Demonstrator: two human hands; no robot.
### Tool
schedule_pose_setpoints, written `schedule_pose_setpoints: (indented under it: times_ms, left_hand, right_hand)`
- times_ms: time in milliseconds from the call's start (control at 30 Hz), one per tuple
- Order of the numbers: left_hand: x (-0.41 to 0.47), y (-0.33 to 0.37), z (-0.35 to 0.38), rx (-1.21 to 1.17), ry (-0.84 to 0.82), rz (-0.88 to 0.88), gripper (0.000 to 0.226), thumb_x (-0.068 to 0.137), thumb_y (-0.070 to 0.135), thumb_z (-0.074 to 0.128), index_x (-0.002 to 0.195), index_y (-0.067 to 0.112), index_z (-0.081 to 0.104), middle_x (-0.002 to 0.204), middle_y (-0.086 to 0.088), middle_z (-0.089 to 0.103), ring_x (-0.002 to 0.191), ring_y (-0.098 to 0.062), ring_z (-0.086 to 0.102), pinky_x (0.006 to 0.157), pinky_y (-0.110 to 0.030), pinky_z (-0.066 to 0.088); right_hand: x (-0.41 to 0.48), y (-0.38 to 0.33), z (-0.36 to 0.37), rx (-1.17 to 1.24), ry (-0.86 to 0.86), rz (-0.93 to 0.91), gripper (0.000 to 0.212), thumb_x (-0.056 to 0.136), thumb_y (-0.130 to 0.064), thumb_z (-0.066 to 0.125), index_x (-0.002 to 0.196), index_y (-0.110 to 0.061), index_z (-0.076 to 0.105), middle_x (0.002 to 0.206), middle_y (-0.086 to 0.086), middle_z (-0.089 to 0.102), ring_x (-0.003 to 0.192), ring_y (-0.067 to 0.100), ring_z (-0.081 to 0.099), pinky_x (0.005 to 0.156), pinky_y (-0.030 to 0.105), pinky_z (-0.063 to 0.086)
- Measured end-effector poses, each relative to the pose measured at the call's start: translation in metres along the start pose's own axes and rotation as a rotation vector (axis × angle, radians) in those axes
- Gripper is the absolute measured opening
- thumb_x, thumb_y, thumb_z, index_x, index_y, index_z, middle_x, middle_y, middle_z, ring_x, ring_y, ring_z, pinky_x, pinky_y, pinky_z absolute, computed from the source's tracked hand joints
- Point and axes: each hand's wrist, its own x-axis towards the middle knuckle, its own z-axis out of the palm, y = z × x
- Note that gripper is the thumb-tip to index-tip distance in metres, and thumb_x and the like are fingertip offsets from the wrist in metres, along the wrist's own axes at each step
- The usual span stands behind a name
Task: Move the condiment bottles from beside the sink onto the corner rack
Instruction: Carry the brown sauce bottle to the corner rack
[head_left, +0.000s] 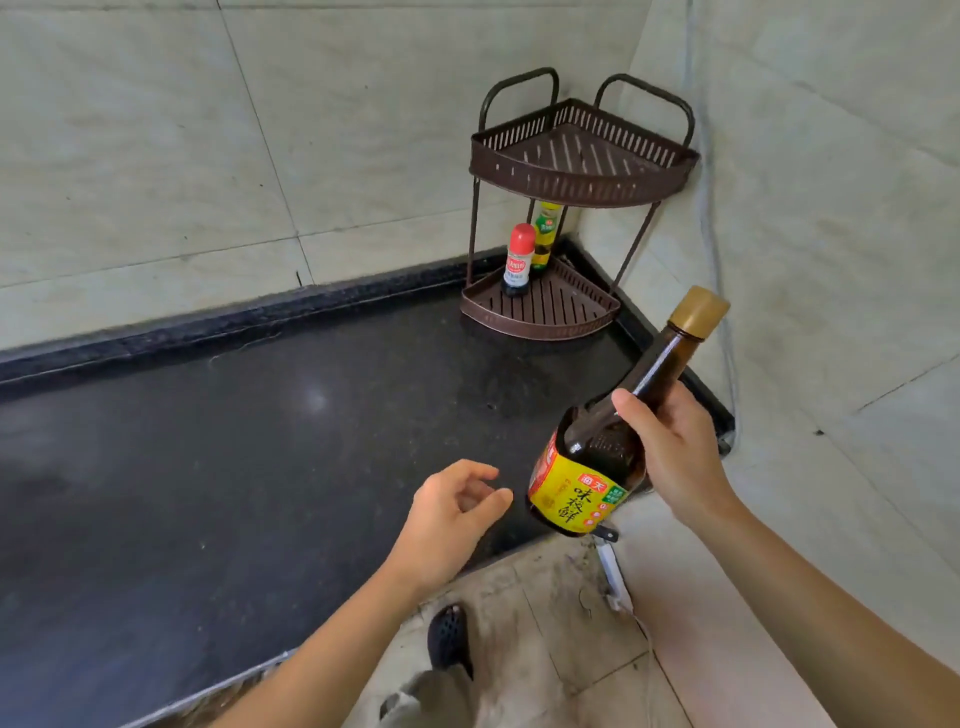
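Left hand (457, 512) hovers relaxed, empty; right hand (675, 457), nearer the corner rack (582, 182) lying farther off, grips the dark bottle (576, 493), neck tilted up-right.

Pale tiled walls (156, 156) meet in a corner; black countertop (208, 467) below; grimy floor tiles (545, 623).

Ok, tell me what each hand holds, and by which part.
The right hand grips the tilted dark brown bottle with yellow label and tan cap around its neck. The left hand holds nothing.
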Motion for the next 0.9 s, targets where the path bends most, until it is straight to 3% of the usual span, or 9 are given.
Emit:
schedule_pose_setpoints:
  times_ms: [200,400,467,600,700,800,900]
  left_hand:
    - [0.034,-0.031,-0.005,-0.134,0.123,-0.193,0.008,0.09,0.02,0.067,0.098,0.023,0.067,0.085,-0.003,0.072,0.085,-0.02,0.069,0.073,-0.029,0.054]
    - [0.049,-0.038,0.012,-0.156,0.159,-0.326,0.008,0.09,0.021,0.068,0.096,0.025,0.068,0.084,-0.002,0.073,0.084,-0.017,0.069,0.08,-0.033,0.055]
    - [0.053,-0.031,0.019,-0.155,0.189,-0.339,0.008,0.089,0.02,0.068,0.096,0.025,0.068,0.085,-0.003,0.073,0.081,-0.015,0.069,0.078,-0.03,0.055]
    - [0.055,-0.008,0.03,-0.137,0.31,-0.276,0.013,0.088,0.015,0.068,0.096,0.025,0.068,0.085,0.009,0.073,0.08,-0.006,0.068,0.07,-0.012,0.051]
    - [0.058,0.009,0.043,-0.123,0.45,-0.201,0.013,0.084,0.019,0.067,0.095,0.024,0.069,0.083,0.015,0.073,0.08,-0.005,0.069,0.07,-0.006,0.051]
    - [0.068,0.019,0.063,-0.172,0.543,-0.181,0.012,0.079,0.022,0.067,0.089,0.028,0.071,0.08,0.014,0.073,0.077,-0.005,0.07,0.07,-0.006,0.051]
    - [0.079,0.022,0.086,-0.217,0.584,-0.184,0.015,0.077,0.023,0.068,0.088,0.034,0.069,0.08,0.01,0.074,0.075,-0.008,0.07,0.07,-0.009,0.052]
  right_hand:
    - [0.083,0.015,0.005,-0.168,-0.004,-0.039,0.022,0.091,-0.028,0.063,0.108,-0.016,0.056,0.098,-0.006,0.067,0.093,0.006,0.066,0.084,0.027,0.052]
    - [0.167,0.023,0.012,-0.286,0.01,-0.19,0.022,0.092,-0.025,0.063,0.106,-0.019,0.048,0.089,-0.018,0.059,0.08,-0.014,0.058,0.073,0.007,0.043]
    - [0.197,0.027,0.015,-0.319,0.008,-0.243,0.025,0.092,-0.025,0.064,0.109,-0.016,0.048,0.092,-0.016,0.059,0.079,-0.008,0.056,0.072,0.008,0.04]
    - [0.259,0.043,0.022,-0.327,-0.062,-0.327,0.04,0.092,-0.024,0.064,0.123,-0.004,0.049,0.112,-0.002,0.06,0.099,0.001,0.052,0.08,-0.002,0.035]
    - [0.303,0.058,0.024,-0.353,-0.111,-0.361,0.045,0.092,-0.027,0.064,0.125,0.0,0.049,0.119,0.011,0.063,0.106,0.01,0.054,0.081,-0.006,0.031]
    - [0.339,0.075,0.025,-0.384,-0.172,-0.4,0.052,0.09,-0.035,0.063,0.128,-0.002,0.049,0.125,0.014,0.061,0.116,0.023,0.056,0.091,0.005,0.033]
    - [0.363,0.09,0.029,-0.428,-0.24,-0.44,0.056,0.089,-0.039,0.062,0.131,-0.004,0.049,0.13,0.012,0.06,0.122,0.024,0.054,0.096,0.015,0.034]
